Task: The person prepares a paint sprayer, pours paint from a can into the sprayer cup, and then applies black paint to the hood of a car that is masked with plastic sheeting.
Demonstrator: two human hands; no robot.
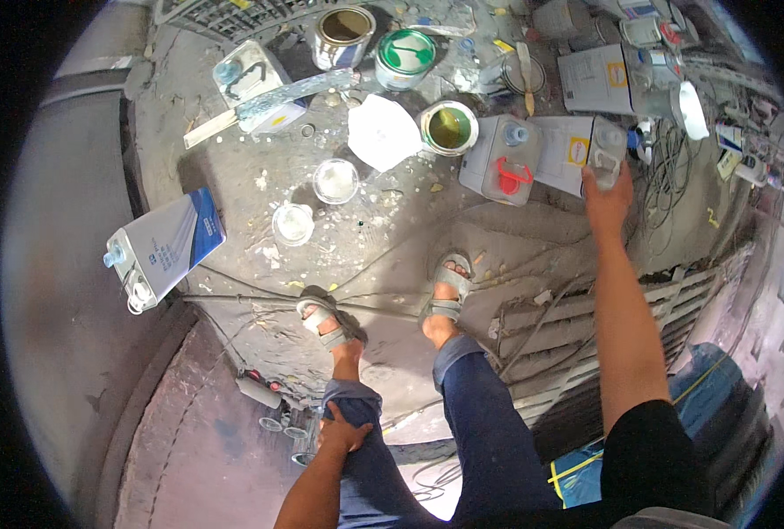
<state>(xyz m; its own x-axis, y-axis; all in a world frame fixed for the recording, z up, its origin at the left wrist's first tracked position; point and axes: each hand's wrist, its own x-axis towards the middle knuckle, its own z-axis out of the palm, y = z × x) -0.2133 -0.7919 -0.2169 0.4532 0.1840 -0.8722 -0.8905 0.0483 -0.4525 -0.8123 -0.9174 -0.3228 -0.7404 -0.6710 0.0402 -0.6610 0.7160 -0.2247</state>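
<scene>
My right hand [609,198] is closed on the top handle of a rectangular metal can [555,157] with pale sides and a yellow label. The can stands on the floor at the right, and my fingers partly cover the handle. Close on its left is a similar can [489,163] with a clear cap and a red handle piece. My left hand [343,432] lies on my left knee with its fingers apart, holding nothing. The blue trouser leg [365,480] is under it.
An open tin of greenish liquid [450,129], a green-topped tin [405,58] and a brown-filled tin [344,37] stand ahead. Two small tubs [335,181] sit nearer. A blue-and-white can [167,247] is at left. Coiled cable [667,172] and slats [568,331] lie right.
</scene>
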